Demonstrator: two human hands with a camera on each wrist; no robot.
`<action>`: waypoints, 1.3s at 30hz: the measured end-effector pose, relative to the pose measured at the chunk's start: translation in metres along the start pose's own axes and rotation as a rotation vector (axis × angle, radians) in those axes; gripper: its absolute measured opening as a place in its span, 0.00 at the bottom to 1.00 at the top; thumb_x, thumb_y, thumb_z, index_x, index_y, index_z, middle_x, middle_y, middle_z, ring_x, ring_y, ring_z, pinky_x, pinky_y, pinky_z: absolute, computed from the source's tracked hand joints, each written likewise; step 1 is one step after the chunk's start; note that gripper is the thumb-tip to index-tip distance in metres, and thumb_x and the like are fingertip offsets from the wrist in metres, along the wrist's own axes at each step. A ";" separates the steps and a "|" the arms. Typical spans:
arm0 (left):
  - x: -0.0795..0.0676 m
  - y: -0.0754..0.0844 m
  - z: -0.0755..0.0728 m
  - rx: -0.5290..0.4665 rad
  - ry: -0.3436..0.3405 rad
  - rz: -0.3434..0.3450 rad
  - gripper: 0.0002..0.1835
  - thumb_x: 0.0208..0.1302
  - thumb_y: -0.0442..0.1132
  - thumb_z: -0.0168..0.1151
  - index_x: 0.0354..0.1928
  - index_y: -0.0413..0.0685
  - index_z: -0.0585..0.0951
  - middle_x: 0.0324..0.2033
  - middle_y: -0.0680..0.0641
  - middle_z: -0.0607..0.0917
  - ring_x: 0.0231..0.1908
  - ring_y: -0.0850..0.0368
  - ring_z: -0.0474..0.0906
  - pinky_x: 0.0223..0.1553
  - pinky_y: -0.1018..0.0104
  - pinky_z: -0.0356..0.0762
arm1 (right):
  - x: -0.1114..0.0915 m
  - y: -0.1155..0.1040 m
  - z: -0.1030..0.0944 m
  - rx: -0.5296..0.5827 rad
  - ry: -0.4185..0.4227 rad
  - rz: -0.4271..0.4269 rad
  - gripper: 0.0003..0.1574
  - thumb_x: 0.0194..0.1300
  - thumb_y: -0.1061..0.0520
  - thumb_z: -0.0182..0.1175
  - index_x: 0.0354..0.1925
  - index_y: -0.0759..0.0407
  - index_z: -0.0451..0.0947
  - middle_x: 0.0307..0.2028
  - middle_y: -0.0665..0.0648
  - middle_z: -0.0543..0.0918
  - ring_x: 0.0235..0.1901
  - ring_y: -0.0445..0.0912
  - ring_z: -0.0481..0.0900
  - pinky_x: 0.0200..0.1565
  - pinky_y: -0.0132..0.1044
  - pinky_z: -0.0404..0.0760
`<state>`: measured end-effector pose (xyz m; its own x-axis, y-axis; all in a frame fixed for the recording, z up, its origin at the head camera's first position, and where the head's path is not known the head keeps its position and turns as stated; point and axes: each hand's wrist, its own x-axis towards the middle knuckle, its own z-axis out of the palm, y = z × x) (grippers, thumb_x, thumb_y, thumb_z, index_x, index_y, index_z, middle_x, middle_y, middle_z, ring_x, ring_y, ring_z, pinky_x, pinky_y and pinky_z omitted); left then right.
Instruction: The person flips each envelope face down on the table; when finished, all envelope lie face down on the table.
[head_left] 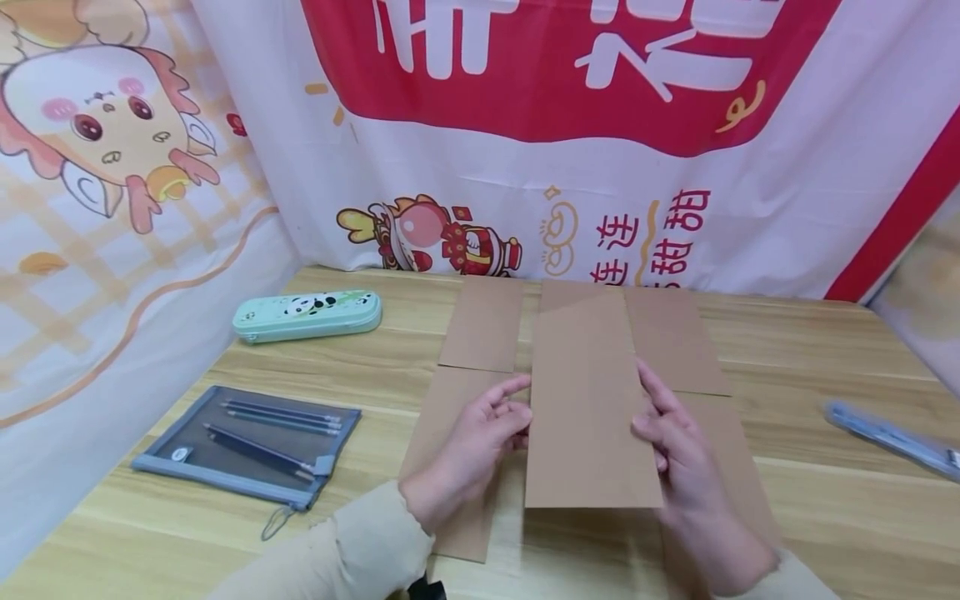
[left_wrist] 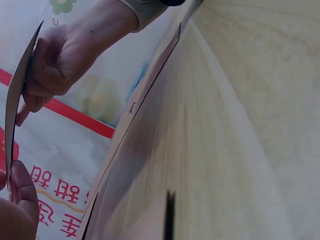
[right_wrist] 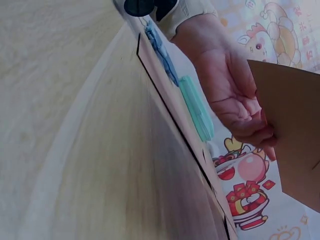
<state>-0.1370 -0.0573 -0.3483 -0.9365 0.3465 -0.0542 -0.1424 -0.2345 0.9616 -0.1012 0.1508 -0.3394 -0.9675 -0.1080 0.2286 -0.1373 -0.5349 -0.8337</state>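
Both hands hold a brown kraft card (head_left: 592,433) by its long side edges, raised over the table. My left hand (head_left: 487,429) pinches the left edge, with thumb and fingertips on either side of it. On the opposite edge, my right hand (head_left: 678,454) grips with its thumb at the front and fingers partly hidden behind. Seen edge-on in the left wrist view, the card (left_wrist: 14,100) bows slightly. More brown cards lie flat below: back left (head_left: 483,325), front left (head_left: 450,467), back right (head_left: 675,337) and front right (head_left: 738,475).
A mint pencil case (head_left: 307,317) with pandas sits at the back left. Nearer lies a blue-grey mesh zip pouch (head_left: 247,446) holding several pencils. On the right is a slim blue item (head_left: 892,437). A printed cloth (head_left: 465,167) hangs behind the wooden table (head_left: 832,517).
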 end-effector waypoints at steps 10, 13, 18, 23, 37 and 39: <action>-0.001 0.004 -0.007 0.122 0.024 0.028 0.29 0.59 0.24 0.54 0.64 0.35 0.63 0.26 0.54 0.80 0.24 0.64 0.74 0.30 0.74 0.76 | 0.001 -0.009 -0.017 -0.422 0.072 0.183 0.42 0.59 0.72 0.51 0.70 0.58 0.53 0.24 0.43 0.69 0.20 0.33 0.63 0.23 0.24 0.66; -0.003 0.003 -0.010 0.178 0.005 0.008 0.30 0.59 0.24 0.55 0.65 0.34 0.62 0.24 0.54 0.80 0.23 0.63 0.74 0.30 0.74 0.76 | 0.000 -0.017 -0.019 -0.613 -0.006 0.289 0.48 0.58 0.68 0.56 0.71 0.64 0.43 0.23 0.45 0.70 0.18 0.34 0.64 0.20 0.25 0.68; -0.009 0.001 -0.013 0.270 -0.046 -0.046 0.31 0.59 0.25 0.54 0.65 0.32 0.61 0.23 0.53 0.79 0.23 0.63 0.74 0.30 0.74 0.76 | -0.005 -0.022 -0.024 -0.714 -0.201 0.398 0.58 0.58 0.62 0.61 0.71 0.66 0.32 0.19 0.48 0.70 0.16 0.40 0.71 0.21 0.36 0.78; -0.014 -0.001 -0.014 0.315 -0.100 -0.081 0.32 0.57 0.24 0.54 0.65 0.31 0.60 0.25 0.51 0.80 0.23 0.63 0.75 0.29 0.74 0.76 | -0.008 -0.019 -0.030 -0.721 -0.283 0.473 0.63 0.57 0.60 0.63 0.69 0.69 0.26 0.17 0.49 0.70 0.14 0.41 0.72 0.21 0.37 0.79; -0.014 -0.006 -0.014 0.451 -0.163 -0.173 0.33 0.53 0.22 0.55 0.63 0.25 0.60 0.23 0.49 0.78 0.21 0.62 0.75 0.30 0.71 0.79 | -0.011 -0.005 -0.036 -0.746 -0.299 0.610 0.65 0.53 0.59 0.66 0.68 0.74 0.29 0.17 0.51 0.73 0.14 0.41 0.74 0.20 0.35 0.80; -0.013 -0.006 -0.013 0.485 -0.156 -0.162 0.33 0.52 0.22 0.56 0.62 0.25 0.61 0.24 0.50 0.76 0.22 0.62 0.75 0.29 0.72 0.78 | -0.011 -0.003 -0.035 -0.760 -0.283 0.624 0.65 0.53 0.59 0.67 0.68 0.74 0.29 0.17 0.52 0.73 0.14 0.41 0.74 0.21 0.35 0.80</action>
<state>-0.1286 -0.0722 -0.3573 -0.8509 0.4828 -0.2072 -0.0821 0.2673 0.9601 -0.0976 0.1833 -0.3567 -0.8405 -0.4322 -0.3267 0.1797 0.3464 -0.9207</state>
